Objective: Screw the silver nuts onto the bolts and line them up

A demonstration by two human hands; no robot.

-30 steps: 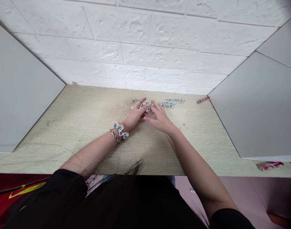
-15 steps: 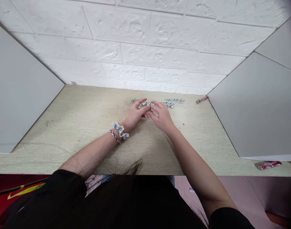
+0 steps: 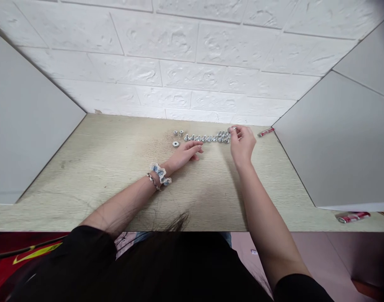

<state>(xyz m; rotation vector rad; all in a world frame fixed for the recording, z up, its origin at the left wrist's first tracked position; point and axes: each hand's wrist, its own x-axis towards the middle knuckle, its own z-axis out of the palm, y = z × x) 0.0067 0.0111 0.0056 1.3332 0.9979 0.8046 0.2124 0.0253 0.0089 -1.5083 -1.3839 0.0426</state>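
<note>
Right hand [image 3: 243, 144] is pinching a metal piece [image 3: 232, 129] near the right end of the bolts [image 3: 204, 139]; left hand [image 3: 184, 156], fingers parted, is apparently holding nothing; avoiding knocks is likely requiring a light pinch.

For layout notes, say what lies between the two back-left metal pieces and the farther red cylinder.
In the head view, metal fasteners and the right hand.
</note>
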